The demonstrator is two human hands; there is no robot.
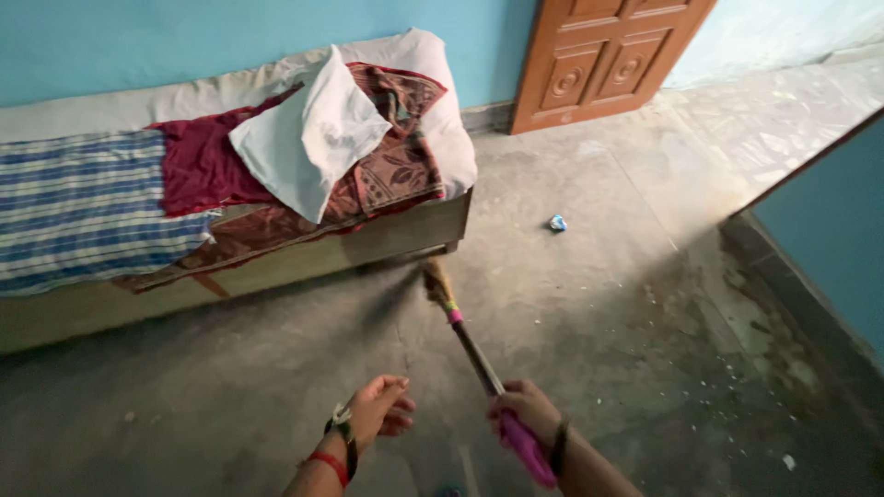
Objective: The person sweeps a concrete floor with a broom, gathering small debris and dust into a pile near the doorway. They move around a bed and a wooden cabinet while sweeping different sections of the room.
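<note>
The right hand (527, 412) is closed around the pink handle of a broom (470, 345), which slants up and away from the grip to blurred bristles on the floor (599, 304) by the bed (276, 267). The left hand (378, 410) hangs just beside the grip, loosely curled, holding nothing. Well beyond the bristles lies a small crumpled blue-and-white wrapper (557, 223).

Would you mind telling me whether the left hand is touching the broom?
Apart. The head view shows the left hand open with bare floor between it and the broom, which only the right hand grips.
</note>
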